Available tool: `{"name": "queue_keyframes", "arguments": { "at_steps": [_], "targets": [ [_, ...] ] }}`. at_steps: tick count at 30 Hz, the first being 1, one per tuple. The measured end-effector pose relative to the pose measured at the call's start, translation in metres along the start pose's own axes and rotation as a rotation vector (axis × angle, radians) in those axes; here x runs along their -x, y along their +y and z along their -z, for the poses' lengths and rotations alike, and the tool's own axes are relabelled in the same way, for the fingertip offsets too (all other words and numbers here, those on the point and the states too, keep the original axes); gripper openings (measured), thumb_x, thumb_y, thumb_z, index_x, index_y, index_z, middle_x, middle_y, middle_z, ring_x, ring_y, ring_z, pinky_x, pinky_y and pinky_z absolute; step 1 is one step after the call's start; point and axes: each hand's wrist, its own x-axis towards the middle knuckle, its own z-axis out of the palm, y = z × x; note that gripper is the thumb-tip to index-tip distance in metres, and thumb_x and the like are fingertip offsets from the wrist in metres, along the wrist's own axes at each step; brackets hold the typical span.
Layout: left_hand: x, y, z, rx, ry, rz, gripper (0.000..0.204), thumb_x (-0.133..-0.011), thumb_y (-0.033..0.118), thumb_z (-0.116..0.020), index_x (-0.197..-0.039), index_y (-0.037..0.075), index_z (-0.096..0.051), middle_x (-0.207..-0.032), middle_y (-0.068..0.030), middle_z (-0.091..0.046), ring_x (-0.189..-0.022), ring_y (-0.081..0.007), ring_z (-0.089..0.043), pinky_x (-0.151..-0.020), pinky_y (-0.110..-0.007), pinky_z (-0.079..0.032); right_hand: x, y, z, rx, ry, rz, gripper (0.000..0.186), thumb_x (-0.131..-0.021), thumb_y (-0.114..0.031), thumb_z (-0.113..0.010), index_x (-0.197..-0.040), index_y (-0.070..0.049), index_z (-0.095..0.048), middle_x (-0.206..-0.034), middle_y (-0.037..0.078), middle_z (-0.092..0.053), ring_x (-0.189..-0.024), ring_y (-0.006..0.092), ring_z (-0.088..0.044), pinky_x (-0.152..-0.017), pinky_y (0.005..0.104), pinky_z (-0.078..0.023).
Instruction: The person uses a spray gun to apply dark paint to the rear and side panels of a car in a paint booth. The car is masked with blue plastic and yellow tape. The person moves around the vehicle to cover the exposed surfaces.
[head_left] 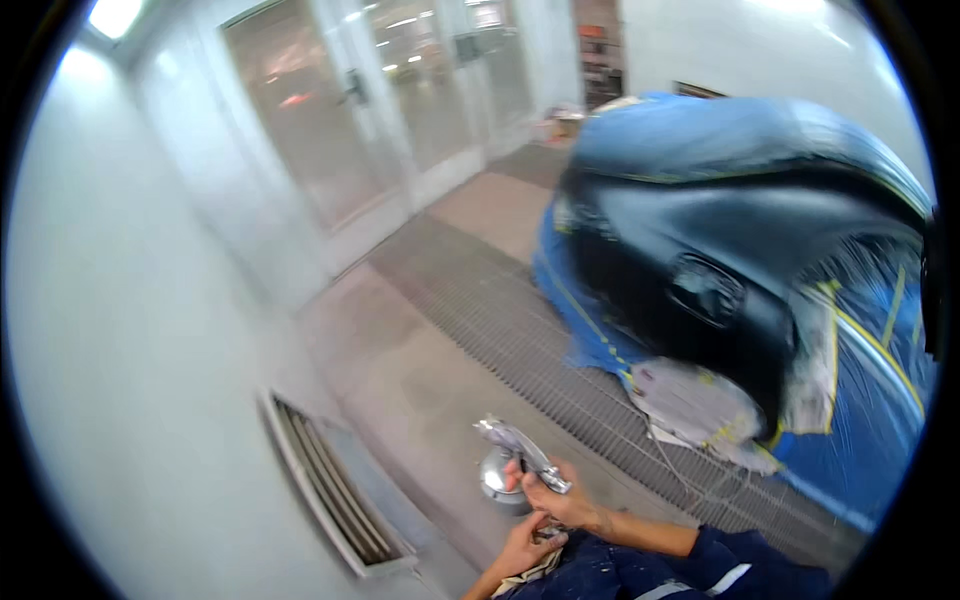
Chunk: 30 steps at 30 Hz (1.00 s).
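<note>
A chrome spray gun point(520, 452) is gripped in my right hand point(562, 503), held out in front of my body at the lower middle. Its round metal cup point(498, 476) hangs below the gun body. Just below, close to the right wrist, my left hand point(532, 550) has its fingers bent and closed. What they hold, if anything, is hidden. A beige cloth-like piece point(545, 572) shows beneath the left hand, against my dark blue clothing. The picture is somewhat smeared by motion.
On the right stands a car with a dark bumper point(690, 310), masked with blue plastic film point(590, 300), yellow tape and paper point(690, 400). A metal floor grating point(480, 300) runs beside it. A wall vent point(335, 490) is at lower left; glazed doors point(310, 110) stand behind.
</note>
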Motion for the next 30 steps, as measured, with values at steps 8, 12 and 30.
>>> {"name": "queue_keyframes", "arguments": {
  "at_steps": [8, 12, 30],
  "targets": [
    [-0.048, -0.196, 0.076, -0.358, -0.392, 0.397, 0.031, -0.09, 0.033, -0.068, -0.092, 0.003, -0.075, -0.071, -0.0071, -0.07, -0.068, -0.0149, -0.065, -0.066, -0.036, -0.051, 0.038, -0.117, -0.001, -0.258, 0.254, 0.543, 0.046, -0.099, -0.046, -0.053, -0.122, -0.006, -0.053, -0.092, 0.002, -0.06, -0.06, 0.0039, -0.04, -0.054, 0.0204, -0.035],
    [-0.058, -0.25, 0.132, -0.896, -0.161, 0.506, 0.035, -0.082, 0.039, -0.073, -0.094, 0.006, -0.075, -0.08, -0.0167, -0.072, -0.08, -0.0312, -0.071, -0.068, -0.042, -0.052, 0.112, -0.156, 0.051, 0.002, 0.608, 0.763, 0.061, -0.097, -0.063, -0.04, -0.113, -0.005, -0.049, -0.089, 0.006, -0.056, -0.054, 0.0056, -0.037, -0.05, 0.022, -0.034],
    [-0.287, -0.141, -0.063, -1.699, -1.059, -0.489, 0.055, -0.078, 0.065, -0.066, -0.079, 0.011, -0.071, -0.078, -0.0103, -0.069, -0.077, -0.0317, -0.069, -0.065, -0.043, -0.054, 0.383, 0.205, 0.363, -0.077, 1.96, 0.305, 0.039, -0.094, -0.042, -0.063, -0.084, -0.005, -0.059, -0.063, 0.002, -0.056, -0.042, 0.0069, -0.042, -0.038, 0.0248, -0.031]
  ]
}}
